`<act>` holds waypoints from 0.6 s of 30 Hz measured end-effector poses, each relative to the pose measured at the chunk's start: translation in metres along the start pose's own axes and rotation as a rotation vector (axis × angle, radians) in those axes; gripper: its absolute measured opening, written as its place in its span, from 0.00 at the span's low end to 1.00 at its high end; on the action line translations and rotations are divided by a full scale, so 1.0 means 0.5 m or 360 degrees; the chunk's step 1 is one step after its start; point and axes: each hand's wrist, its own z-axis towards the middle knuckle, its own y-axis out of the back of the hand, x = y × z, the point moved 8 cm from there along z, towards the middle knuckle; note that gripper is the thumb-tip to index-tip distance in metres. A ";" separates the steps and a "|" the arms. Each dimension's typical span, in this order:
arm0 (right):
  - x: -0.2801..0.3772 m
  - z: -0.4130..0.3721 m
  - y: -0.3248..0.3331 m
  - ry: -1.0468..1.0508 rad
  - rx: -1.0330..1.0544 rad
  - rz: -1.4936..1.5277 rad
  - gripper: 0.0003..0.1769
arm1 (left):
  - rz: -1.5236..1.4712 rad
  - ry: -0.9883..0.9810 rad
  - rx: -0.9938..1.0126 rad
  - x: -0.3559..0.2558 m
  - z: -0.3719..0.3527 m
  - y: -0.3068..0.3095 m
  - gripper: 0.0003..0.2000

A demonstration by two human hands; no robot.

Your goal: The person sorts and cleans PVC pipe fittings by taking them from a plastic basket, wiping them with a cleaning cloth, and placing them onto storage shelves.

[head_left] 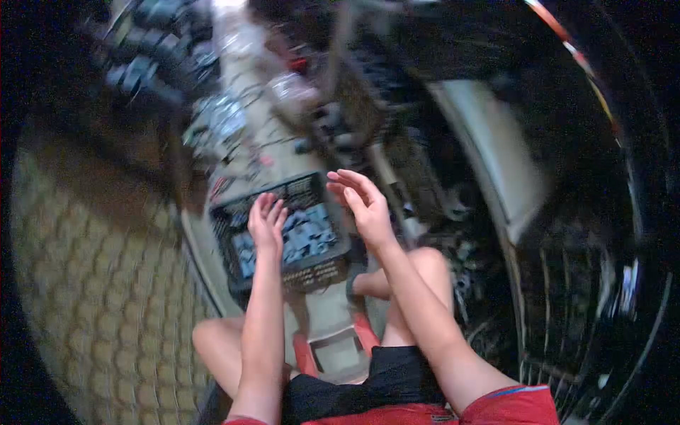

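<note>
My left hand (266, 223) is raised over the left part of a dark plastic crate (237, 265), fingers apart and holding nothing. Above the crate's right edge my right hand (363, 204) hovers, its fingers spread with nothing between them. Inside the crate lie several small pale-blue pieces (312, 230); blur hides what kind they are. Neither hand appears to touch the crate or the pieces.
Beyond the crate, clear plastic bags (223, 117) and scattered items lie on the pale floor. Dark clutter fills the right side, along with a light panel (489, 142). Wire mesh (106, 297) covers the left. Between my legs is a red-sided object (304, 354).
</note>
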 end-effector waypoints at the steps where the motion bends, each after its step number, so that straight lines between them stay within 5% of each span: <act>1: 0.097 -0.014 0.032 0.0190 -0.0089 -0.0065 0.16 | 0.0080 -0.0074 0.0135 -0.033 -0.035 -0.084 0.21; 5: 0.359 -0.117 0.239 0.0972 -0.0769 -0.0592 0.13 | 0.0534 -0.0386 0.0857 -0.090 -0.239 -0.452 0.17; 9: 0.432 -0.148 0.418 0.1183 -0.1367 -0.0850 0.13 | 0.1131 -0.1107 0.1434 -0.044 -0.372 -0.731 0.13; 13: 0.441 -0.102 0.514 0.1035 -0.1939 -0.0887 0.22 | 0.1389 -0.1873 0.1539 0.036 -0.418 -0.946 0.20; 15: 0.408 -0.089 0.545 0.0995 -0.2129 0.0046 0.30 | 0.1440 -0.2053 0.1422 0.065 -0.415 -1.013 0.22; 18: 0.377 -0.040 0.584 0.0959 -0.2502 -0.0483 0.38 | 0.1727 -0.2272 0.1209 0.098 -0.406 -1.081 0.28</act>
